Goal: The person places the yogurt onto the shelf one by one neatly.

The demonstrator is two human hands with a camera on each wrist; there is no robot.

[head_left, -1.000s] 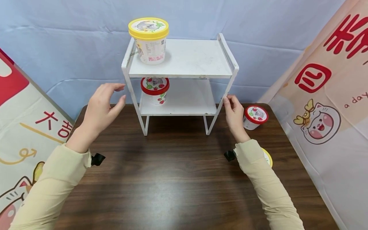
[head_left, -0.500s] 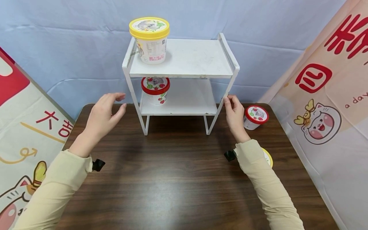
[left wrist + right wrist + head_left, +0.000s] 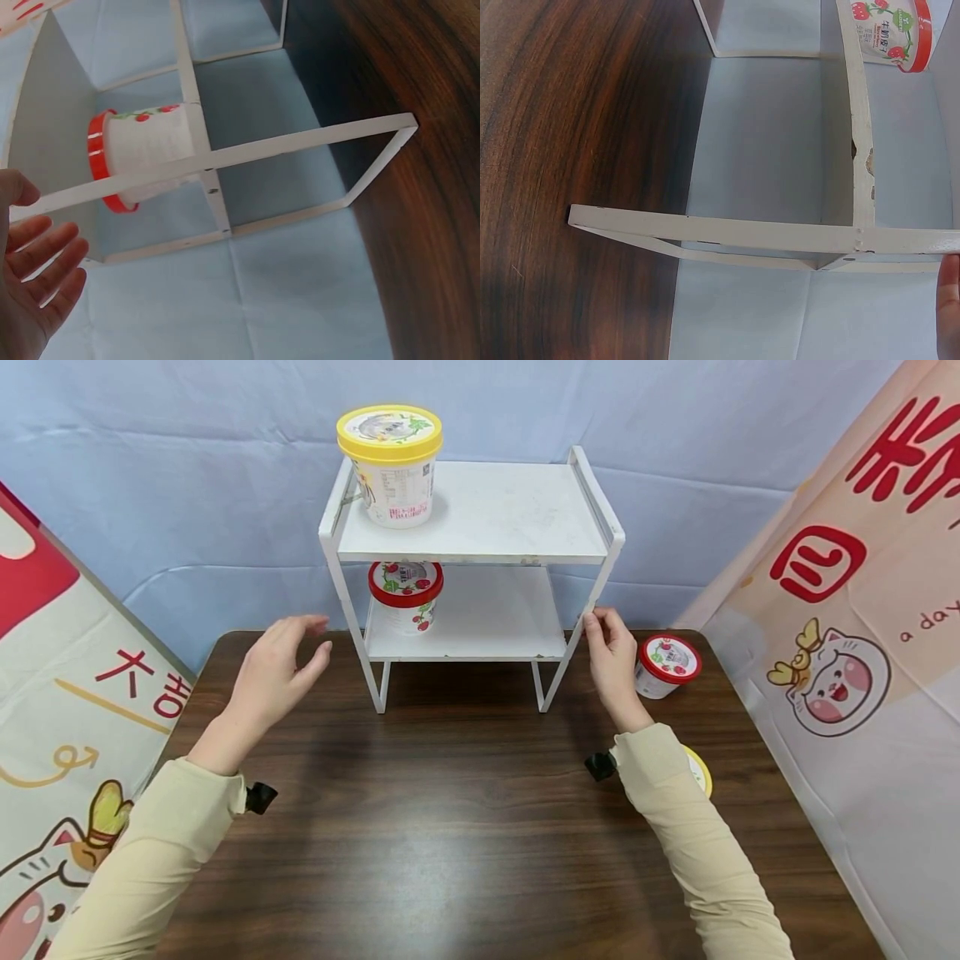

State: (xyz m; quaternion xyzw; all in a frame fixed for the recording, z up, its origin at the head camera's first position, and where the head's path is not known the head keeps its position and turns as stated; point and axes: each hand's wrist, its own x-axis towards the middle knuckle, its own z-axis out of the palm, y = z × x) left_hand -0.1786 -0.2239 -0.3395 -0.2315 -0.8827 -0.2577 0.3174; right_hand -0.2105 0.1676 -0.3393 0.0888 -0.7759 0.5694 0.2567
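A white two-tier shelf rack [image 3: 472, 510] stands at the back of the table. On its top board sits a tub with a yellow lid [image 3: 393, 468]. A red-lidded tub [image 3: 405, 597] with berry pictures stands on the lower board, also at the left. My left hand [image 3: 273, 672] hovers left of the rack's left post, apart from it, thumb and fingers spread with nothing between them. At the right post, my right hand [image 3: 613, 660] pinches the rack between thumb and fingers. Only part of a finger [image 3: 949, 304] shows against the post in the right wrist view.
Right of the rack, another red-lidded tub [image 3: 666, 667] stands on the dark wooden table [image 3: 450, 810]. Nearer, a yellow lid [image 3: 697, 771] shows partly behind the right sleeve. A blue cloth [image 3: 247, 485] hangs behind, and printed banners [image 3: 832, 577] flank both sides.
My left hand has dropped lower and moved slightly toward me beside the left post. The right hand keeps its place on the rack. The tubs stay where they were.
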